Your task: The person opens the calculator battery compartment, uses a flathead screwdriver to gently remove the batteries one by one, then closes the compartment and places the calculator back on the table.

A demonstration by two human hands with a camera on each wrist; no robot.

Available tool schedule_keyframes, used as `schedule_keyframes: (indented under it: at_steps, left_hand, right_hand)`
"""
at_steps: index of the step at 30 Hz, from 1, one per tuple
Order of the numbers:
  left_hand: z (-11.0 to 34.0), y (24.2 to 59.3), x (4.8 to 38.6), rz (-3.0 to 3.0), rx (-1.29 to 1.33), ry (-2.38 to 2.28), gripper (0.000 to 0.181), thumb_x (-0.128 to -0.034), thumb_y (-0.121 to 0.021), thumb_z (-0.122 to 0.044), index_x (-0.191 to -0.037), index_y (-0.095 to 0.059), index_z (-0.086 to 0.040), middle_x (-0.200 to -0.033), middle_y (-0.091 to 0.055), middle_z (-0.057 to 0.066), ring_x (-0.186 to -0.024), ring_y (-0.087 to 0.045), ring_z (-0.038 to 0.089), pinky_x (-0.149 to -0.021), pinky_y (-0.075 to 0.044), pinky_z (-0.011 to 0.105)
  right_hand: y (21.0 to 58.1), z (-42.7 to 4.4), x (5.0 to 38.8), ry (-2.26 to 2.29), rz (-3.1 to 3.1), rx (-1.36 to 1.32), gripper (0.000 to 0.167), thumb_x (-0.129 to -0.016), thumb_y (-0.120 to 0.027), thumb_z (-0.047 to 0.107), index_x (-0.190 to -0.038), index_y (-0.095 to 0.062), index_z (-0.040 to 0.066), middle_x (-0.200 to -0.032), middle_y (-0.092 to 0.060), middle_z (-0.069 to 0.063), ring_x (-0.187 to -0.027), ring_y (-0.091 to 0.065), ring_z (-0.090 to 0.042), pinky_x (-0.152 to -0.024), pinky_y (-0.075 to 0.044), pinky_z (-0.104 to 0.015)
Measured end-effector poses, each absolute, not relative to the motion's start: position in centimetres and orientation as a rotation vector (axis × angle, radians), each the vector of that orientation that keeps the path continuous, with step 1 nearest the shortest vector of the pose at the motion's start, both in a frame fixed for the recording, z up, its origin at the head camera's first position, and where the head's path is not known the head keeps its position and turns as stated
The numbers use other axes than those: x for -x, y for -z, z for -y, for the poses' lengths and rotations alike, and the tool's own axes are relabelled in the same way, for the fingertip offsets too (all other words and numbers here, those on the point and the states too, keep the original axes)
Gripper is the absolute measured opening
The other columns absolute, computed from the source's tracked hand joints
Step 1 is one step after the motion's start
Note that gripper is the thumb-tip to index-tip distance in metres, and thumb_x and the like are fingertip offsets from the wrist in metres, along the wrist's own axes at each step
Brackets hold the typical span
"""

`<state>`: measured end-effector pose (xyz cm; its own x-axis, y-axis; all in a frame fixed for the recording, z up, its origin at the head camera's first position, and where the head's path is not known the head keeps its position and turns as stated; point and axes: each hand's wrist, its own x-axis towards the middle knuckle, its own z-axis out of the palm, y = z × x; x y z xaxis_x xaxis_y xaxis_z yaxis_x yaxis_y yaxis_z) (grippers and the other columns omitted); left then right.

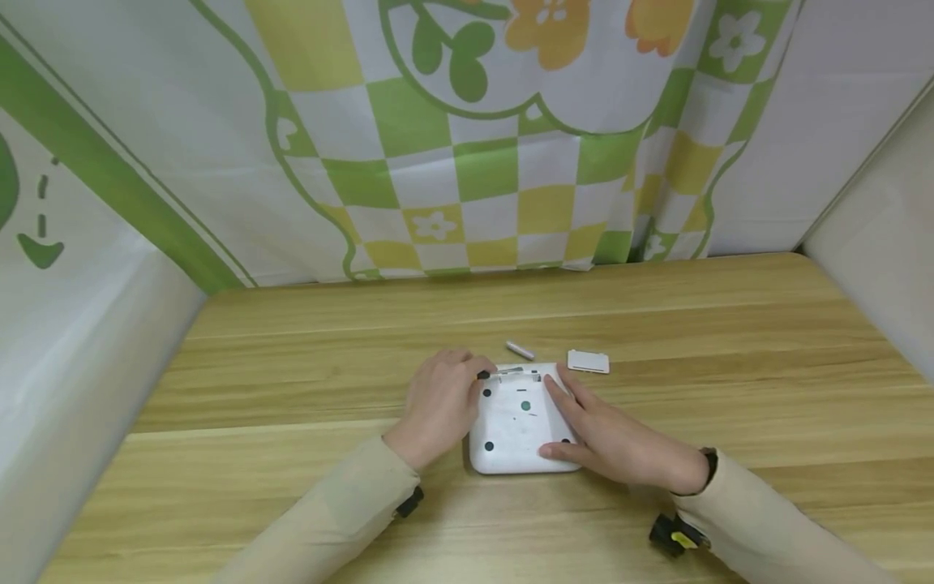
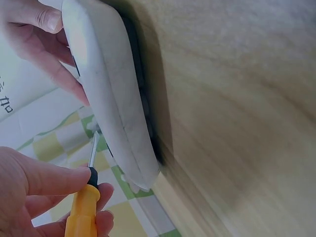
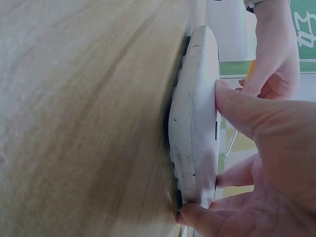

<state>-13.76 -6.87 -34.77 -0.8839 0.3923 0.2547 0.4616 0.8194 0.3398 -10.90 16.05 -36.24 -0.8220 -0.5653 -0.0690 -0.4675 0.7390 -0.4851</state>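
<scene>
A white calculator (image 1: 514, 426) lies face down on the wooden table, its back with dark round feet turned up and a battery compartment (image 1: 520, 378) uncovered near the far edge. My left hand (image 1: 447, 401) grips a screwdriver with a yellow handle (image 2: 83, 210). Its thin metal shaft (image 2: 93, 150) points at the compartment; whether the tip touches anything inside cannot be told. At the calculator's right side my right hand (image 1: 609, 434) holds it, thumb (image 3: 234, 101) on the back and a finger (image 3: 200, 217) around the far end.
Beyond the calculator lie a small light-coloured battery (image 1: 520, 350) and a white battery cover (image 1: 588, 362). A checked green and yellow curtain (image 1: 489, 178) hangs behind the table's far edge. White walls stand at both sides.
</scene>
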Motion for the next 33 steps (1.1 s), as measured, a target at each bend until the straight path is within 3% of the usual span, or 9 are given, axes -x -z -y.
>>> schedule_keyframes:
  at_steps: [10, 19, 27, 33]
  left_hand:
    - [7.1, 35.0, 13.7, 2.813, 0.665, 0.563, 0.019, -0.0823, -0.07, -0.001, -0.097, -0.073, -0.011, -0.083, -0.065, 0.003, -0.076, -0.055, 0.017, -0.068, -0.046, 0.029]
    - [7.3, 35.1, 13.5, 2.818, 0.639, 0.537, 0.024, -0.0839, -0.067, -0.002, -0.107, -0.071, -0.007, -0.09, -0.066, 0.005, -0.08, -0.058, 0.019, -0.071, -0.049, 0.032]
    - [7.7, 35.3, 13.3, 2.827, 0.614, 0.556, 0.017, -0.0863, -0.065, -0.004, -0.102, -0.07, -0.002, -0.09, -0.065, 0.007, -0.081, -0.06, 0.021, -0.072, -0.05, 0.034]
    - [8.1, 35.5, 13.1, 2.854, 0.589, 0.591, 0.013, -0.0873, -0.064, -0.005, -0.099, -0.067, 0.0, -0.089, -0.063, 0.008, -0.078, -0.06, 0.021, -0.065, -0.052, 0.033]
  right_hand:
    - [36.2, -16.1, 10.9, 0.682, -2.717, 0.812, 0.082, -0.092, -0.058, 0.044, -0.149, -0.024, -0.003, -0.155, -0.013, -0.031, -0.134, -0.036, -0.044, -0.103, -0.039, -0.052]
    - [36.3, -16.0, 10.9, 0.685, -2.719, 0.818, 0.082, -0.092, -0.058, 0.044, -0.149, -0.023, -0.004, -0.154, -0.013, -0.032, -0.135, -0.034, -0.045, -0.104, -0.038, -0.052]
    - [36.2, -16.0, 10.8, 0.675, -2.719, 0.808, 0.082, -0.092, -0.058, 0.044, -0.149, -0.023, -0.004, -0.155, -0.012, -0.031, -0.135, -0.035, -0.044, -0.104, -0.038, -0.052]
    - [36.2, -16.0, 10.9, 0.674, -2.718, 0.812, 0.082, -0.093, -0.057, 0.044, -0.149, -0.023, -0.004, -0.155, -0.012, -0.031, -0.135, -0.034, -0.045, -0.104, -0.037, -0.052]
